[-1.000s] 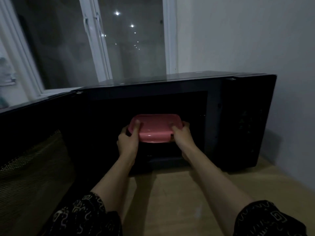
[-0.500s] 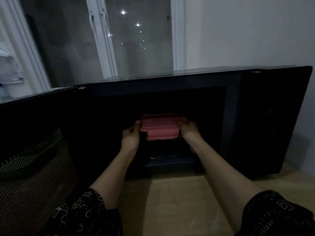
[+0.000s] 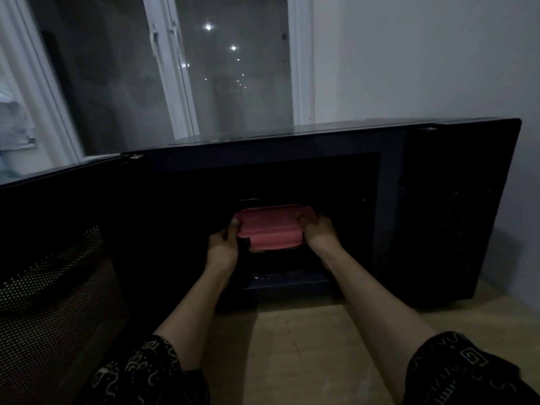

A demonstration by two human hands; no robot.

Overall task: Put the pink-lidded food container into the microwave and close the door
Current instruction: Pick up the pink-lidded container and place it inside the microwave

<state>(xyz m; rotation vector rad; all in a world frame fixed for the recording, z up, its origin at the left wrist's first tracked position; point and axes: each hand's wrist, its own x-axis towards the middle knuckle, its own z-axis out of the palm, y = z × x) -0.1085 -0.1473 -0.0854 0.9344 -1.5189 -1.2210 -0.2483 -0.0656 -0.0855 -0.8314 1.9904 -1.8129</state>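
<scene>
two bare hands hold the pink-lidded food container (image 3: pixel 270 226) inside the dark hole of the black microwave (image 3: pixel 336 206). the left hand (image 3: pixel 223 248) grips the left end of the box, with its thumb up on the pink lid and the other fingers wrapped round the side. the right hand (image 3: pixel 320 232) grips the right end, fingers curled tight over the corner of the lid. the box sits level between the hands. it looks to be a little above the microwave floor, but it is too dark in there to tell if it touches the bottom. the microwave door (image 3: pixel 58 258) hangs wide open on the left, and its dotted screen shows. the microwave stands on a light wooden table (image 3: pixel 306 361). behind it is a window (image 3: pixel 175 68) with small lights in the dark glass. black patterned sleeves (image 3: pixel 146 375) cover the upper arms.
</scene>
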